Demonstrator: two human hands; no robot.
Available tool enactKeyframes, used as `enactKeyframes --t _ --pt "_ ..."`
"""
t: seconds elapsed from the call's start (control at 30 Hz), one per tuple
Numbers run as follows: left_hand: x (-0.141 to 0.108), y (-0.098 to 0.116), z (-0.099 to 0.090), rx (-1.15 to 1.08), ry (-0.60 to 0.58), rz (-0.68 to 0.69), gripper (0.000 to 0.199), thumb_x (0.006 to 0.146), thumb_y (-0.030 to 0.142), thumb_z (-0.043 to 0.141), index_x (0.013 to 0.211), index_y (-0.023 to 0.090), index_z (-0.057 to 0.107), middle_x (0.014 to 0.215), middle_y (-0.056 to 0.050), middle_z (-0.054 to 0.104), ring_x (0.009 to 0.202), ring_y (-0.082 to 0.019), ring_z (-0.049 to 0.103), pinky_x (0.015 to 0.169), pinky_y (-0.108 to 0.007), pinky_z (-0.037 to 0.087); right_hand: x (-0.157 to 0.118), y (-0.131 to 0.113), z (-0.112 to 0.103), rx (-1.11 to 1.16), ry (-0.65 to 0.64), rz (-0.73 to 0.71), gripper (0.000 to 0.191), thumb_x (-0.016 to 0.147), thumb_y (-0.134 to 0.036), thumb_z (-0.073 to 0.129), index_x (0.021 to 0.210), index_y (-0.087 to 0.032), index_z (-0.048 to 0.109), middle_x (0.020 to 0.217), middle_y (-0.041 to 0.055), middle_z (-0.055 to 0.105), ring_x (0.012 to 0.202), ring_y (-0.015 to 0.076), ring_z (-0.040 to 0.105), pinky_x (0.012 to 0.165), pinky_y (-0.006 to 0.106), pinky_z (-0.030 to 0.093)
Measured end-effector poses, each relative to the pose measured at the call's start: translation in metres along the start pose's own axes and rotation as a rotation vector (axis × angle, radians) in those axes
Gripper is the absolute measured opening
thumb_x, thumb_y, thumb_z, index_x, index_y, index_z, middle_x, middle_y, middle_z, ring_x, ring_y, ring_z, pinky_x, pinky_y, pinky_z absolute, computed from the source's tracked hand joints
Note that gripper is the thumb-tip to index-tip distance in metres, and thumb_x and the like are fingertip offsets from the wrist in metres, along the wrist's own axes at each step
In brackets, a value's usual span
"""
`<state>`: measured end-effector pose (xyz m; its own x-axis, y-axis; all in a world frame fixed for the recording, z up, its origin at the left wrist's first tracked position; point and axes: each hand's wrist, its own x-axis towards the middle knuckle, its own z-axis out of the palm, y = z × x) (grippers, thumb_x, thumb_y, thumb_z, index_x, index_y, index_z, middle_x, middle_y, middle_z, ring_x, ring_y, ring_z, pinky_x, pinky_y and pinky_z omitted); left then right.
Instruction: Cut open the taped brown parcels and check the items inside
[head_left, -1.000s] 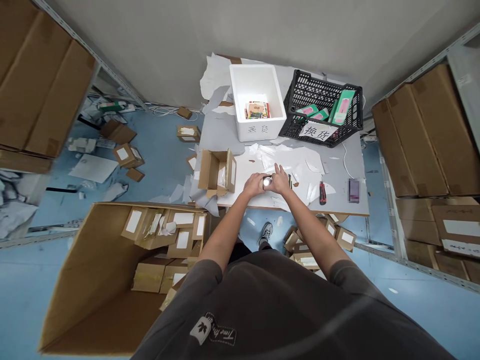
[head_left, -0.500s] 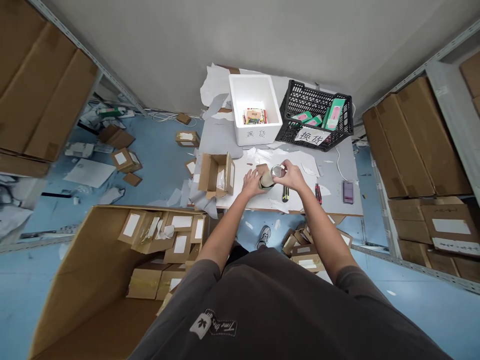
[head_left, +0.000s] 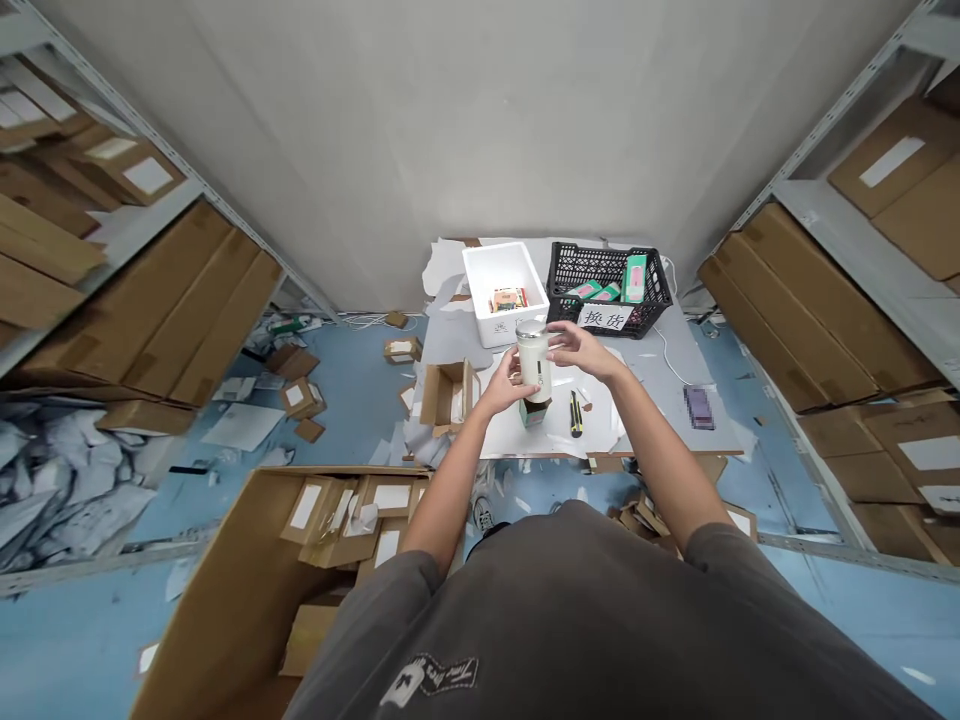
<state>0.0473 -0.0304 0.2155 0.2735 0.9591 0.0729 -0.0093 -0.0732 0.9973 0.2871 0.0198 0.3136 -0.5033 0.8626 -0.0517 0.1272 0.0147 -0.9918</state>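
A white jar [head_left: 533, 362] with a silver lid stands upright just above or partly in a small green box [head_left: 535, 412] near the table's front edge. My left hand [head_left: 507, 385] is wrapped round the jar's lower left side. At the jar's upper right, my right hand [head_left: 576, 350] has its fingers curved and apart, near the lid; whether they touch it is unclear. A yellow and black cutter [head_left: 576, 414] lies right of the green box. An open cardboard box [head_left: 448, 395] sits to the left.
Behind the hands are a white foam box [head_left: 504, 270] with packets and a black crate [head_left: 609, 285] with green boxes. A phone [head_left: 699, 408] lies at the right. A large carton [head_left: 217, 590] of small boxes stands at lower left; shelves flank both sides.
The jar now stands upright and raised, its white side visible, where before only its lid end showed at the box. My right hand has loosened from the lid. The head view has shifted.
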Motion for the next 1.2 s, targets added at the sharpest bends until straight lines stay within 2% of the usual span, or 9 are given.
enactKeyframes --t 0.1,0.23,0.37,0.63,0.73,0.87,0.97,1.07,1.2 --pt "-0.006 0.022 -0.009 -0.060 -0.017 -0.008 0.135 0.070 0.055 0.101 0.177 0.033 0.021 0.156 -0.019 0.058 0.140 -0.036 0.061 0.106 -0.051 0.060 -0.011 0.009 0.004 0.107 -0.143 0.010 0.086 0.074 -0.046 0.099 0.149 -0.030 0.061 0.123 0.0088 0.074 0.108 0.0258 0.073 0.096 0.045 0.065" --pt "-0.011 0.044 -0.014 -0.067 -0.016 0.005 0.136 0.065 0.056 0.105 0.176 0.034 0.029 0.159 -0.018 0.055 0.133 -0.034 0.065 0.107 -0.050 0.060 -0.017 0.025 0.015 0.180 -0.207 0.003 0.101 0.073 -0.042 0.101 0.161 -0.033 0.053 0.131 0.0088 0.072 0.112 0.0269 0.075 0.105 0.051 0.063" --pt "-0.015 0.058 -0.014 -0.056 -0.036 0.006 0.131 0.067 0.057 0.104 0.175 0.031 0.035 0.154 -0.017 0.059 0.129 -0.032 0.066 0.110 -0.049 0.058 -0.019 0.031 0.023 0.219 -0.197 -0.038 0.104 0.073 -0.043 0.102 0.162 -0.033 0.049 0.135 0.0092 0.072 0.119 0.0287 0.073 0.111 0.054 0.060" --pt "-0.028 0.091 -0.002 0.053 0.042 -0.027 0.149 0.067 0.053 0.105 0.182 0.034 0.013 0.159 -0.019 0.053 0.132 -0.034 0.063 0.098 -0.043 0.064 -0.027 0.033 0.039 0.154 -0.009 -0.075 0.109 0.074 -0.046 0.100 0.166 -0.035 0.042 0.133 0.0075 0.070 0.115 0.0274 0.072 0.107 0.048 0.061" --pt "-0.030 0.095 0.003 0.080 0.038 -0.037 0.152 0.066 0.048 0.106 0.183 0.034 0.009 0.160 -0.020 0.053 0.128 -0.033 0.065 0.095 -0.041 0.064 -0.032 0.034 0.043 0.182 -0.018 -0.060 0.112 0.077 -0.046 0.099 0.170 -0.038 0.037 0.141 0.0083 0.069 0.118 0.0264 0.072 0.106 0.045 0.062" --pt "-0.029 0.092 -0.003 0.005 -0.009 -0.062 0.156 0.064 0.044 0.106 0.182 0.038 0.004 0.159 -0.017 0.055 0.127 -0.032 0.067 0.097 -0.042 0.063 -0.038 0.031 0.041 0.292 -0.145 0.007 0.111 0.083 -0.048 0.093 0.174 -0.042 0.030 0.147 0.0086 0.070 0.119 0.0281 0.074 0.096 0.043 0.066" --pt "-0.028 0.089 -0.008 -0.053 -0.035 -0.061 0.155 0.065 0.043 0.105 0.182 0.039 0.003 0.162 -0.017 0.054 0.136 -0.035 0.063 0.101 -0.043 0.062 -0.040 0.027 0.042 0.336 -0.206 -0.002 0.127 0.074 -0.043 0.100 0.176 -0.041 0.025 0.149 0.0103 0.070 0.119 0.0295 0.076 0.097 0.044 0.066" --pt "-0.028 0.092 -0.007 -0.034 -0.025 -0.072 0.152 0.067 0.042 0.103 0.183 0.033 0.006 0.161 -0.019 0.055 0.142 -0.036 0.059 0.104 -0.044 0.061 -0.042 0.027 0.048 0.303 -0.165 -0.016 0.137 0.068 -0.039 0.105 0.177 -0.041 0.022 0.146 0.0114 0.070 0.119 0.0302 0.076 0.099 0.047 0.066" --pt "-0.027 0.097 0.002 0.039 0.075 -0.074 0.153 0.066 0.043 0.103 0.183 0.027 0.005 0.158 -0.021 0.057 0.140 -0.038 0.060 0.105 -0.046 0.061 -0.044 0.028 0.056 0.216 -0.026 -0.061 0.142 0.065 -0.042 0.107 0.178 -0.041 0.022 0.145 0.0117 0.067 0.122 0.0316 0.074 0.096 0.047 0.068"
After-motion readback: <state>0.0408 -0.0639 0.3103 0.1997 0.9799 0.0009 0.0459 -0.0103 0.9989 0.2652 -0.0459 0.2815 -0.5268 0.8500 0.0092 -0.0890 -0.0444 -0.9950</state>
